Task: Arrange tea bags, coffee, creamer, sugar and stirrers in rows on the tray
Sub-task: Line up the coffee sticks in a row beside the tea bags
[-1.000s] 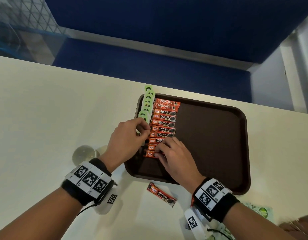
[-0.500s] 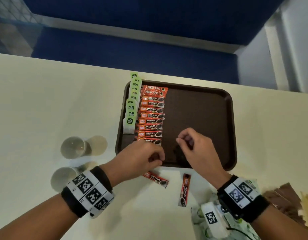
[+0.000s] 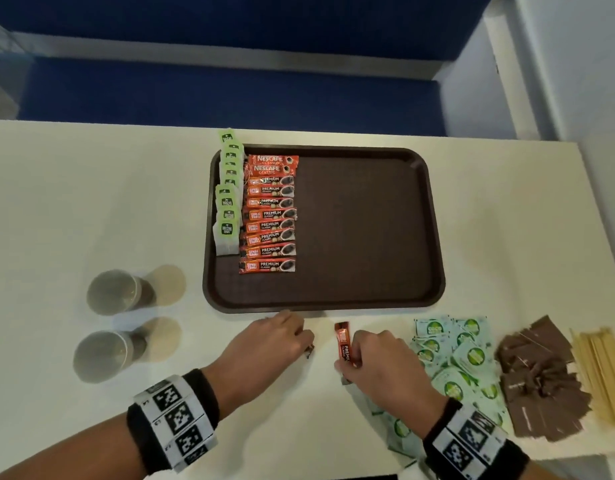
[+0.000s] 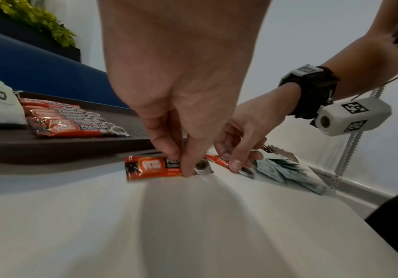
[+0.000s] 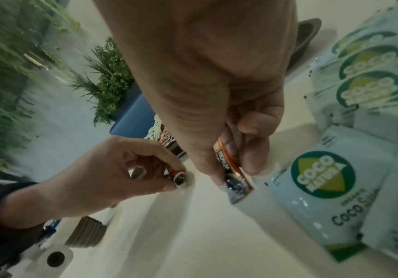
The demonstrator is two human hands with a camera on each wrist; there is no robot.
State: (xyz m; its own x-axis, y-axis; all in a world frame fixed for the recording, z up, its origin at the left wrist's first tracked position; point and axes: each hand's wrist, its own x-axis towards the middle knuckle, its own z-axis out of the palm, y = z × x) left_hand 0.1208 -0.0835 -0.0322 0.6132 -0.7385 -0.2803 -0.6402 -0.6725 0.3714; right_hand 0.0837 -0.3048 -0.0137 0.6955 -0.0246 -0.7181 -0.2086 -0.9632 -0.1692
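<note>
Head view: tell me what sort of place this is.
Probably an office pantry or a hotel refreshment station. A brown serving tray sits on a white counter and holds rows of tea bags and instant coffee sachets, with sugar packets and wooden stirrers beside it.

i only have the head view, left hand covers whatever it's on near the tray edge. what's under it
Observer: The left hand pinches a coffee sachet that lies flat on the table, just off the tray.
Operator: which way is that sachet lying
Observer: Its long side runs along the tray's near edge, printed face up.
Operator: and the right hand, is it properly on its stick
Observer: Yes, the right hand has thumb and fingers closed on its coffee stick, whose lower end touches the table beside a Coco Natura packet.
</note>
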